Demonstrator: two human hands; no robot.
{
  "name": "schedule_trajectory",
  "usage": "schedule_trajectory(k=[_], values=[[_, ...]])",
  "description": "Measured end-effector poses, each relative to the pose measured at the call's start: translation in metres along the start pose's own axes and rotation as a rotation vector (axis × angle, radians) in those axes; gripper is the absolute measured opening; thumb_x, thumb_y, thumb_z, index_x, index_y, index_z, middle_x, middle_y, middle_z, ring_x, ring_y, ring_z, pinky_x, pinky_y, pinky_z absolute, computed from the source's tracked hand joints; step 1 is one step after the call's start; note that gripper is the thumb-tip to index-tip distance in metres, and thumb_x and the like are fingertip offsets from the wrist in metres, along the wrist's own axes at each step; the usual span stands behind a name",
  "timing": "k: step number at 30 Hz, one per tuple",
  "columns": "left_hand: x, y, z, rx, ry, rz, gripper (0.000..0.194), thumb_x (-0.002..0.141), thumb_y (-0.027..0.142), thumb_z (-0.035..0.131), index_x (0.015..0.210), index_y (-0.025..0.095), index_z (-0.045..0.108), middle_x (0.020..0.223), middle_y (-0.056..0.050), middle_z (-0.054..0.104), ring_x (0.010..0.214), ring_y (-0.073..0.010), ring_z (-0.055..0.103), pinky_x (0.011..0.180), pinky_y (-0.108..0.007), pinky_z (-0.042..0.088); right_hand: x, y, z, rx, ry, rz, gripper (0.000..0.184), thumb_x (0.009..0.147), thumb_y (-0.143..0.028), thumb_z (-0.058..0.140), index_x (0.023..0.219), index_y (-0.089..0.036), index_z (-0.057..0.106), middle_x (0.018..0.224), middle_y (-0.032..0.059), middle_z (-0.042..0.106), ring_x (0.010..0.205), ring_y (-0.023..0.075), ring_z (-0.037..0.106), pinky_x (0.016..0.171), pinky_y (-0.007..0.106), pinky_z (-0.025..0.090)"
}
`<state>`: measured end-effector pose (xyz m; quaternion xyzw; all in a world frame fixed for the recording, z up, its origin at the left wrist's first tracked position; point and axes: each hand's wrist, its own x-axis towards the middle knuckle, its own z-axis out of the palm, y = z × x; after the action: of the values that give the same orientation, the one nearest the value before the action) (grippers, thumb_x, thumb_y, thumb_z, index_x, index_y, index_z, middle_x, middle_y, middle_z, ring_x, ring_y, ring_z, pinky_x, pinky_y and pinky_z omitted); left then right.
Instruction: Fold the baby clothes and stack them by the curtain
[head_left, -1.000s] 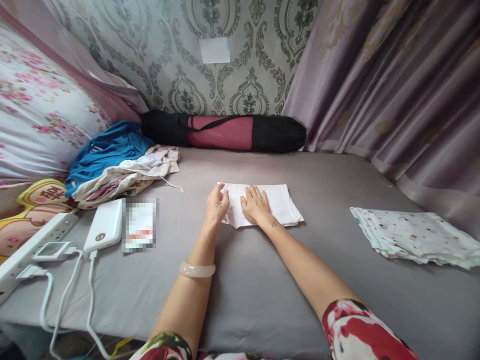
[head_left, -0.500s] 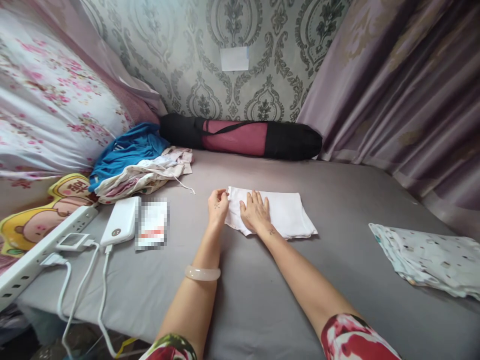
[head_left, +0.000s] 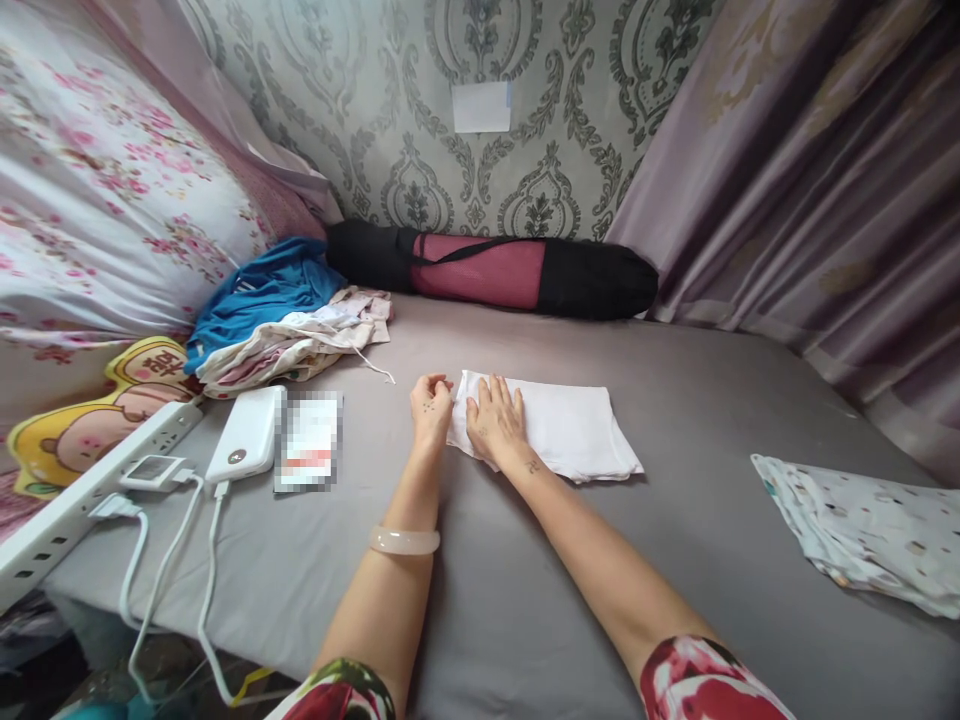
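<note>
A white folded cloth (head_left: pixel 570 425) lies flat on the grey bed sheet in front of me. My right hand (head_left: pixel 496 420) rests palm down on its left part, fingers stretched out and slightly apart. Close beside the cloth's left edge is my left hand (head_left: pixel 432 412), its fingers curled in. The undersides of those fingers are hidden, so whether they pinch the cloth's edge cannot be seen. A pale bangle (head_left: pixel 405 541) circles my left forearm.
To the left are a power strip (head_left: pixel 97 490), a white power bank (head_left: pixel 247 435) with cables, a blurred packet (head_left: pixel 309 440) and heaped clothes (head_left: pixel 300 340). A black-and-red long bag (head_left: pixel 480 272) lies along the wall. At right sits a folded patterned cloth (head_left: pixel 870 530).
My right hand has slid left across the white cloth, towards its left edge. The left hand stays curled by that edge, with a slight shift left. The camera view has moved a little.
</note>
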<state>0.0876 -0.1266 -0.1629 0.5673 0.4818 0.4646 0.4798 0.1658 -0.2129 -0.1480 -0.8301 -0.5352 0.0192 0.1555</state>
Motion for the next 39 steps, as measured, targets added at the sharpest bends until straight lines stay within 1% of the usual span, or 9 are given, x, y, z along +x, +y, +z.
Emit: schedule_trajectory(k=[7,13,17,20,25,30,33,36,39], values=[[0.000,0.001,0.001,0.000,0.013,-0.021,0.022,0.078,0.023,0.045,0.094,0.016,0.059,0.092,-0.010,0.070,0.092,-0.0200,0.068,0.085,-0.036,0.054,-0.004,-0.004,0.012,-0.014,0.034,-0.044,0.058,0.098,-0.036,0.027,0.147,-0.007,0.038,0.154,0.0147,0.035,0.143,0.0284,0.024,0.116,0.049,0.010],[0.004,-0.004,0.003,0.005,0.040,-0.012,0.020,0.078,0.022,0.046,0.092,0.017,0.060,0.090,-0.008,0.071,0.091,-0.0192,0.069,0.087,-0.036,0.053,0.007,-0.012,0.004,-0.005,-0.064,-0.018,0.058,0.098,-0.033,0.025,0.148,-0.006,0.034,0.156,0.0152,0.029,0.146,0.0276,0.020,0.116,0.052,0.009],[0.008,-0.007,0.001,0.030,0.105,0.034,0.020,0.079,0.020,0.045,0.094,0.018,0.059,0.093,-0.008,0.070,0.094,-0.0183,0.068,0.088,-0.035,0.053,0.020,-0.023,0.004,-0.008,-0.094,-0.108,0.059,0.099,-0.033,0.023,0.150,-0.004,0.028,0.158,0.0152,0.024,0.147,0.0254,0.015,0.118,0.050,0.005],[0.007,-0.004,-0.001,0.075,0.144,0.027,0.020,0.080,0.019,0.044,0.095,0.018,0.058,0.096,-0.009,0.069,0.096,-0.0191,0.068,0.089,-0.035,0.052,0.023,-0.026,0.007,-0.036,-0.155,-0.182,0.059,0.098,-0.032,0.027,0.149,-0.002,0.029,0.158,0.0164,0.024,0.148,0.0254,0.014,0.118,0.046,0.008],[0.003,0.005,-0.003,0.146,0.196,0.026,0.020,0.082,0.021,0.044,0.096,0.017,0.058,0.097,-0.011,0.068,0.098,-0.0215,0.066,0.093,-0.037,0.050,0.022,-0.025,0.010,-0.019,-0.155,-0.190,0.058,0.099,-0.031,0.023,0.149,-0.003,0.031,0.158,0.0153,0.025,0.148,0.0245,0.014,0.119,0.043,0.008],[-0.003,0.009,0.000,0.140,0.168,0.054,0.020,0.082,0.021,0.044,0.096,0.018,0.057,0.098,-0.011,0.068,0.097,-0.0209,0.066,0.091,-0.037,0.050,0.024,-0.019,0.000,0.099,-0.164,-0.168,0.056,0.100,-0.031,0.019,0.150,-0.009,0.030,0.158,0.0110,0.026,0.147,0.0202,0.017,0.119,0.039,0.012],[-0.009,0.013,0.004,0.183,0.137,0.100,0.020,0.083,0.021,0.043,0.095,0.017,0.058,0.098,-0.011,0.069,0.096,-0.0210,0.066,0.089,-0.036,0.051,0.020,-0.008,-0.011,0.117,-0.108,-0.111,0.055,0.100,-0.032,0.020,0.149,-0.011,0.033,0.158,0.0101,0.027,0.146,0.0205,0.020,0.118,0.040,0.013],[-0.018,0.017,0.010,0.257,0.024,0.139,0.022,0.085,0.020,0.041,0.097,0.016,0.060,0.097,-0.011,0.070,0.092,-0.0211,0.066,0.087,-0.035,0.051,0.012,0.008,-0.019,0.059,-0.059,-0.056,0.054,0.100,-0.031,0.024,0.147,-0.011,0.036,0.156,0.0127,0.030,0.146,0.0243,0.021,0.118,0.046,0.011],[-0.027,0.020,0.016,0.352,-0.122,0.177,0.024,0.086,0.017,0.041,0.101,0.017,0.061,0.099,-0.009,0.071,0.095,-0.0205,0.066,0.089,-0.034,0.049,0.004,0.023,-0.017,0.010,-0.077,-0.024,0.055,0.100,-0.034,0.024,0.147,-0.009,0.037,0.156,0.0142,0.031,0.146,0.0264,0.021,0.117,0.050,0.009]])
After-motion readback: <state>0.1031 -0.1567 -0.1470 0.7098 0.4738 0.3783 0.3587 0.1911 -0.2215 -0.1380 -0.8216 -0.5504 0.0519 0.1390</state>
